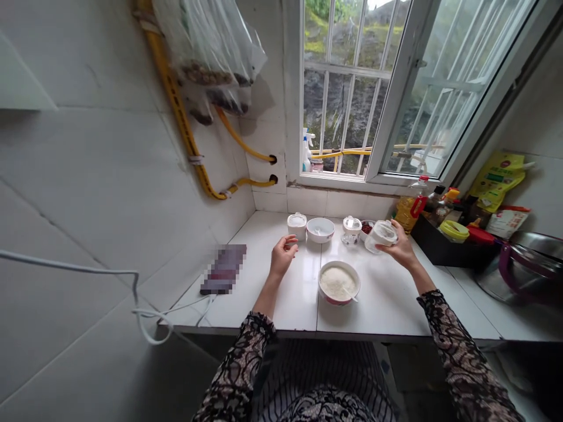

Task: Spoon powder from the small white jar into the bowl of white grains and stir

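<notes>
Holding a clear jar point(379, 236) now, that's the R hand point(399, 245), fingers clamped on its right end, jar tilted over the right of the worktop point(281, 305), just by a small red-bits bowl point(363, 235). L hand point(285, 256) looks empty: fingers loosely curled, thumb and index nearly meeting, right by a lidded jar point(297, 225); can't tell if there's contact. Front and centre, the big bowl point(324, 293) of white grains or powder, white spoon point(352, 296) poking past its rim.

Risks, quick: jar's prob. smooth, so a weak one-end grip could let it slip; swung low, it might clip the red-bits bowl or the small jar point(352, 230) next door. A sleeve point(241, 363) catching that spoon could flick white stuff about.

Hard to see: jar's contents, if any, can't make out; base touching or off the worktop, can't say. Red-bits bowl's part hidden behind the jar. White bowl point(320, 237) at back, contents unclear. Phone-like item point(223, 269) on L, pixelated, no detail. Pot point(545, 258) cut off at R edge.
</notes>
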A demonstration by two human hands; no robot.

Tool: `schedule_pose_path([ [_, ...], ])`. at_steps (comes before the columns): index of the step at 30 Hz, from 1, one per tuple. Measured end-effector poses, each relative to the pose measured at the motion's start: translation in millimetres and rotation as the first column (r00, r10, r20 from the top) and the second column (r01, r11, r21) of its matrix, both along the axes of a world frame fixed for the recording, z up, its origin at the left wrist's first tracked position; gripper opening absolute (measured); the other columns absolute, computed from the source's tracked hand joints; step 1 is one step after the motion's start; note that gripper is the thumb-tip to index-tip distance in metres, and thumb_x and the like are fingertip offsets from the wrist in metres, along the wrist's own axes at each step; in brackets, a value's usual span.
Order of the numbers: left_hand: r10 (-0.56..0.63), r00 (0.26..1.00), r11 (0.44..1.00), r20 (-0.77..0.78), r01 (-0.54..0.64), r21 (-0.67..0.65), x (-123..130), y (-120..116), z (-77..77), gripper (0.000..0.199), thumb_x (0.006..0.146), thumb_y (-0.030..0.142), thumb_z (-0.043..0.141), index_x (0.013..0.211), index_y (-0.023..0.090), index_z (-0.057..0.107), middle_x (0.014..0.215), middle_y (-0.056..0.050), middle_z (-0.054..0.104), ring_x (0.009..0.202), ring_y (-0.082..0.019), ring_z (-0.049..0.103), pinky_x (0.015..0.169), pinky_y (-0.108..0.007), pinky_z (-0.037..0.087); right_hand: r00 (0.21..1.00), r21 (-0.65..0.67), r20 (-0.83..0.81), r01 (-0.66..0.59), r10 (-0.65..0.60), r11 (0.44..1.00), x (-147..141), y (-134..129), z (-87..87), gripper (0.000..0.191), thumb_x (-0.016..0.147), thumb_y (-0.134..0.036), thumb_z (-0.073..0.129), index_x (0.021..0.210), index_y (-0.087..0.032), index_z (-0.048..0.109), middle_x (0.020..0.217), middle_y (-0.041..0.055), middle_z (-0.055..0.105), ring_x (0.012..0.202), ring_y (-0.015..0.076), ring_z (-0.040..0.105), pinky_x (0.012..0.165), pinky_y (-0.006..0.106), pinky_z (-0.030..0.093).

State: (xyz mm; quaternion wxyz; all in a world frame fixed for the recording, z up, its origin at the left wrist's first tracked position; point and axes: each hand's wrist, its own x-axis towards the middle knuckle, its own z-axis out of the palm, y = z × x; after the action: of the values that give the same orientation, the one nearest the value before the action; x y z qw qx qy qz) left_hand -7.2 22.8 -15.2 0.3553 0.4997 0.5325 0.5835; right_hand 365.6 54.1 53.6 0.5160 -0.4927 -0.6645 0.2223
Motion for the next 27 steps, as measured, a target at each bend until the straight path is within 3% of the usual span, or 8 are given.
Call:
schedule_pose_path([
  [3, -0.130, 0.991, 0.990, -0.039, 0.132, 0.050, 12, 2, 13.0, 0.036, 0.097, 0.036, 0.064, 0.128, 0.017, 0.058, 0.127, -0.010, 0.061, 0.108, -0.025, 0.065, 0.090, -0.046, 0.057, 0.987, -0.036, -0.072, -0.143, 0.140, 0.989, -39, -2, 16.9, 0.112, 0.049, -0.040, 0.092, 0.147, -0.018, 0.040, 0.141, 0.0171, 0.056, 0.126, 0.0321, 0.058, 0.107, 0.045, 0.047],
  [5, -0.215, 0.974, 0.971, -0.070, 0.221, 0.092, 20, 2, 24.0, 0.049, 0.085, 0.029, 0.076, 0.131, 0.021, 0.059, 0.126, -0.010, 0.065, 0.112, -0.025, 0.064, 0.094, -0.040, 0.055, 0.976, -0.046, -0.081, -0.208, 0.203, 0.977, -64, -6, 21.3, 0.109, 0.052, -0.037, 0.091, 0.147, -0.019, 0.039, 0.139, 0.0160, 0.057, 0.126, 0.0313, 0.058, 0.108, 0.045, 0.047],
  [9, -0.371, 0.919, 0.911, -0.138, 0.388, 0.136, 32, 1, 42.1, 0.085, 0.067, 0.023, 0.088, 0.143, 0.026, 0.051, 0.147, -0.010, 0.055, 0.134, -0.028, 0.052, 0.108, -0.038, 0.045, 0.922, -0.136, -0.078, -0.386, 0.379, 0.912, -108, -16, 17.1, 0.109, 0.056, -0.034, 0.089, 0.150, -0.020, 0.034, 0.139, 0.0153, 0.057, 0.125, 0.0313, 0.058, 0.100, 0.044, 0.052],
  [11, -0.426, 0.890, 0.886, -0.159, 0.446, 0.124, 33, 0, 45.9, 0.093, 0.063, 0.024, 0.090, 0.146, 0.026, 0.049, 0.151, -0.011, 0.051, 0.138, -0.031, 0.048, 0.111, -0.040, 0.043, 0.891, -0.172, -0.059, -0.452, 0.449, 0.875, -126, -19, 12.6, 0.109, 0.058, -0.030, 0.088, 0.151, -0.020, 0.033, 0.141, 0.0165, 0.054, 0.125, 0.0323, 0.057, 0.097, 0.044, 0.054],
  [15, -0.487, 0.857, 0.860, -0.169, 0.504, 0.075, 23, -3, 44.3, 0.097, 0.066, 0.030, 0.088, 0.151, 0.024, 0.042, 0.150, -0.013, 0.051, 0.130, -0.033, 0.054, 0.105, -0.042, 0.048, 0.861, -0.127, -0.006, -0.505, 0.508, 0.854, -151, -17, 5.5, 0.107, 0.059, -0.025, 0.086, 0.151, -0.019, 0.032, 0.142, 0.0159, 0.054, 0.128, 0.0324, 0.055, 0.107, 0.048, 0.046],
  [19, -0.498, 0.853, 0.861, -0.156, 0.507, 0.024, 6, -2, 38.4, 0.113, 0.066, 0.029, 0.086, 0.159, 0.025, 0.022, 0.147, -0.015, 0.053, 0.123, -0.034, 0.059, 0.095, -0.044, 0.055, 0.819, -0.131, 0.057, -0.561, 0.572, 0.817, -164, -8, 0.4, 0.106, 0.062, -0.031, 0.086, 0.152, -0.018, 0.031, 0.141, 0.0174, 0.055, 0.130, 0.0338, 0.053, 0.109, 0.051, 0.045],
  [23, -0.497, 0.851, 0.864, -0.168, 0.504, 0.000, -8, 2, 30.2, 0.116, 0.060, 0.020, 0.086, 0.158, 0.026, 0.023, 0.151, -0.013, 0.049, 0.126, -0.034, 0.056, 0.102, -0.045, 0.049, 0.761, -0.230, 0.049, -0.622, 0.647, 0.749, -156, 2, -5.6, 0.099, 0.074, -0.042, 0.081, 0.155, -0.023, 0.028, 0.138, 0.0172, 0.058, 0.131, 0.0328, 0.054, 0.101, 0.051, 0.052],
  [27, -0.491, 0.854, 0.869, -0.174, 0.495, -0.019, -11, 5, 17.3, 0.116, 0.059, 0.017, 0.085, 0.158, 0.025, 0.024, 0.154, -0.013, 0.045, 0.129, -0.035, 0.054, 0.107, -0.046, 0.045, 0.840, -0.176, 0.015, -0.532, 0.542, 0.828, -127, 11, -13.8, 0.079, 0.080, -0.048, 0.075, 0.148, -0.025, 0.042, 0.128, 0.0152, 0.066, 0.121, 0.0298, 0.062, 0.098, 0.050, 0.055],
])
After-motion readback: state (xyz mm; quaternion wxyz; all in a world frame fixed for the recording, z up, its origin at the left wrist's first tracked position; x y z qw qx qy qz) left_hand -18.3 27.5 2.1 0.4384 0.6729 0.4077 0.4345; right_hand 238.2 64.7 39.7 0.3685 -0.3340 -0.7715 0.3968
